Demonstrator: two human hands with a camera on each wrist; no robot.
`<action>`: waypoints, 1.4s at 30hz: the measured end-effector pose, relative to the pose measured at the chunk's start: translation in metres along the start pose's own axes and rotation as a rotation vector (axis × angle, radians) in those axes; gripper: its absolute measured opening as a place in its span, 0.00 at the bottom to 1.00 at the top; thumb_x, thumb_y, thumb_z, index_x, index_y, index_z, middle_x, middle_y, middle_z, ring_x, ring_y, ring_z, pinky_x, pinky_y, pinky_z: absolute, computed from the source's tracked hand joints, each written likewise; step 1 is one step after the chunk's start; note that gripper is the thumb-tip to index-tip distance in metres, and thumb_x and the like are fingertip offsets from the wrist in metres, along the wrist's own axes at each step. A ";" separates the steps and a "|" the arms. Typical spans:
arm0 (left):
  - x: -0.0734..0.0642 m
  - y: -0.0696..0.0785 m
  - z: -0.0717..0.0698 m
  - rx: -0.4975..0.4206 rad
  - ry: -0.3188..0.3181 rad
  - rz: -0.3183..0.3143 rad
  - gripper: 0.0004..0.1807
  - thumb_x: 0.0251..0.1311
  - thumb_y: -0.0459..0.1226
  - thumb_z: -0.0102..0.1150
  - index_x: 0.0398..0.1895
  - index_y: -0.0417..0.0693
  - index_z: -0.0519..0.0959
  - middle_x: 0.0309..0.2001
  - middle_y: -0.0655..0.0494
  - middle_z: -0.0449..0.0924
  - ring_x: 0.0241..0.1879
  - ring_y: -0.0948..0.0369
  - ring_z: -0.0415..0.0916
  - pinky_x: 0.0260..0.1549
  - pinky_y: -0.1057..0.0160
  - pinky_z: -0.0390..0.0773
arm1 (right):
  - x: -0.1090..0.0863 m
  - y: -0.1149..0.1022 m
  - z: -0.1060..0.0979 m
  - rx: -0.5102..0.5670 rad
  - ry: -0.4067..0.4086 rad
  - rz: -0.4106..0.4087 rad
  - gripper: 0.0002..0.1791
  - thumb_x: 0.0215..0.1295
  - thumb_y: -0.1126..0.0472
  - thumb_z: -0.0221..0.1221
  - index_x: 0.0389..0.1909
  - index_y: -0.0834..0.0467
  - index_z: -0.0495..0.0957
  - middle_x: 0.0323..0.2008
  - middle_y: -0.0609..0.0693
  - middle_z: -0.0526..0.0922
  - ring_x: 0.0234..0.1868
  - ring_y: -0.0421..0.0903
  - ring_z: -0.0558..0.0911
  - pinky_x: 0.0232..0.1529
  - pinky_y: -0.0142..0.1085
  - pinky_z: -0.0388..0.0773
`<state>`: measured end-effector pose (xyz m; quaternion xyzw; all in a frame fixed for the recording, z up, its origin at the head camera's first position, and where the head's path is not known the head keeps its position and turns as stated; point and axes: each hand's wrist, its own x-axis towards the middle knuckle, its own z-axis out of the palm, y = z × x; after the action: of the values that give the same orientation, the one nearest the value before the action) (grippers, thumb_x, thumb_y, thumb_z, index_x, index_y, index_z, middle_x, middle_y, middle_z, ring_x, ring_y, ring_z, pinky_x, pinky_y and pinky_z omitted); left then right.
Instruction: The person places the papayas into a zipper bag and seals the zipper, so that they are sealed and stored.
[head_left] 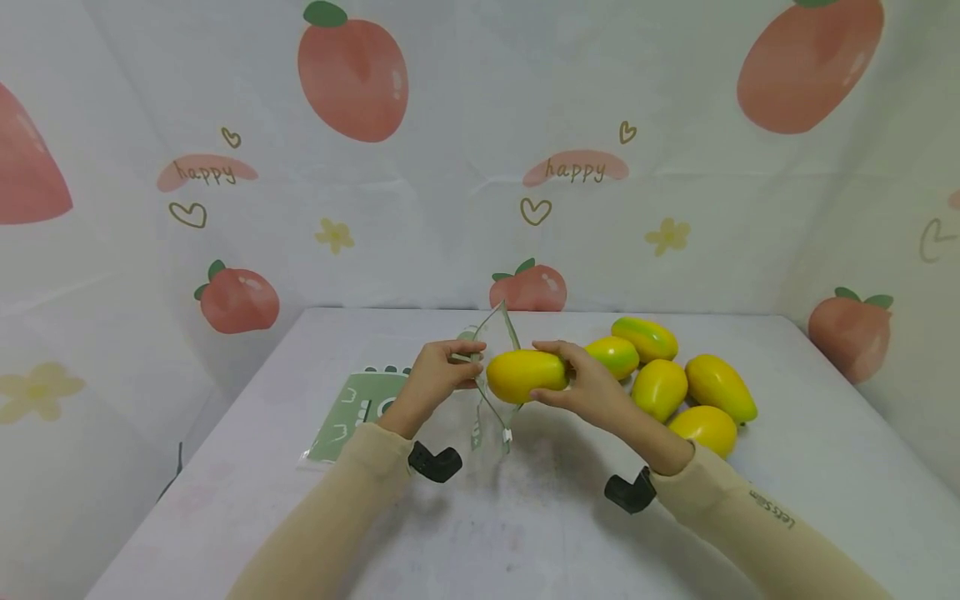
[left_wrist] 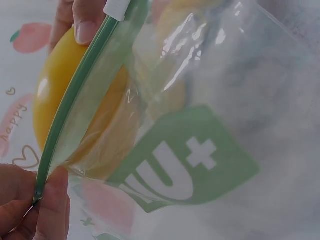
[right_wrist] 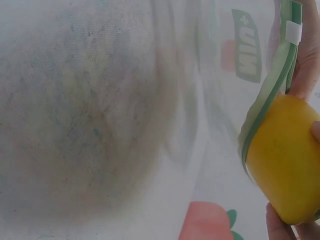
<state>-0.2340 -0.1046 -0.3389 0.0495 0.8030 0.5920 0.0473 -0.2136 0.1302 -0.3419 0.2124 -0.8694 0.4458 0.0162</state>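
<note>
My left hand [head_left: 438, 375] pinches the rim of a clear zip bag [left_wrist: 185, 160] with green print and a green zip edge. The bag's mouth is spread apart, and a white slider [right_wrist: 294, 32] sits on the zip. In my right hand [head_left: 596, 387] is a yellow mango [head_left: 525, 377], gripped between thumb and fingers at its right end. The mango lies at the bag's mouth; in the left wrist view, part of it shows through the clear plastic behind the zip edge. Both hands are raised above the table.
Several more yellow mangoes [head_left: 660, 390], some with green patches, lie grouped on the table to the right. A flat, clear-edged green packet [head_left: 345, 417] lies at left, partly behind the left arm. A fruit-print cloth [head_left: 450, 208] hangs behind the white table [head_left: 525, 533].
</note>
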 end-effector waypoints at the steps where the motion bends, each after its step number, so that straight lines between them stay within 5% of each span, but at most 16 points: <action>1: 0.000 0.000 0.000 -0.002 -0.002 0.002 0.19 0.61 0.30 0.61 0.56 0.42 0.80 0.58 0.42 0.76 0.44 0.53 0.82 0.41 0.61 0.85 | 0.000 0.000 0.000 0.004 0.002 0.009 0.35 0.57 0.57 0.69 0.64 0.59 0.68 0.60 0.57 0.74 0.50 0.51 0.76 0.56 0.46 0.78; 8: 0.000 0.001 -0.001 -0.009 -0.001 0.002 0.19 0.60 0.30 0.61 0.56 0.43 0.80 0.57 0.44 0.77 0.46 0.50 0.82 0.40 0.61 0.85 | 0.000 0.002 0.000 0.012 0.022 0.027 0.30 0.56 0.56 0.69 0.57 0.58 0.69 0.57 0.56 0.75 0.52 0.56 0.78 0.50 0.43 0.82; 20: 0.000 0.001 -0.002 -0.025 -0.008 0.012 0.19 0.61 0.29 0.60 0.57 0.41 0.79 0.59 0.41 0.76 0.49 0.48 0.81 0.42 0.60 0.85 | 0.001 0.003 -0.003 0.085 0.003 0.022 0.32 0.59 0.59 0.67 0.65 0.52 0.68 0.63 0.55 0.71 0.51 0.56 0.79 0.49 0.41 0.83; 29: 0.000 0.001 -0.002 -0.025 -0.006 0.001 0.19 0.61 0.30 0.61 0.57 0.42 0.79 0.58 0.43 0.76 0.48 0.51 0.81 0.42 0.61 0.85 | 0.002 0.003 -0.002 0.103 0.012 0.060 0.31 0.60 0.59 0.66 0.61 0.60 0.64 0.58 0.63 0.71 0.54 0.60 0.78 0.54 0.47 0.80; 42: 0.000 0.002 -0.003 -0.005 0.008 0.025 0.19 0.61 0.30 0.61 0.56 0.42 0.80 0.56 0.44 0.78 0.44 0.54 0.82 0.41 0.61 0.85 | 0.004 0.001 0.000 0.073 0.041 0.089 0.32 0.58 0.56 0.68 0.61 0.59 0.68 0.59 0.62 0.71 0.55 0.61 0.78 0.49 0.46 0.83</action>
<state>-0.2348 -0.1072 -0.3358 0.0572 0.8009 0.5949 0.0370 -0.2174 0.1292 -0.3425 0.1648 -0.8606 0.4818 0.0064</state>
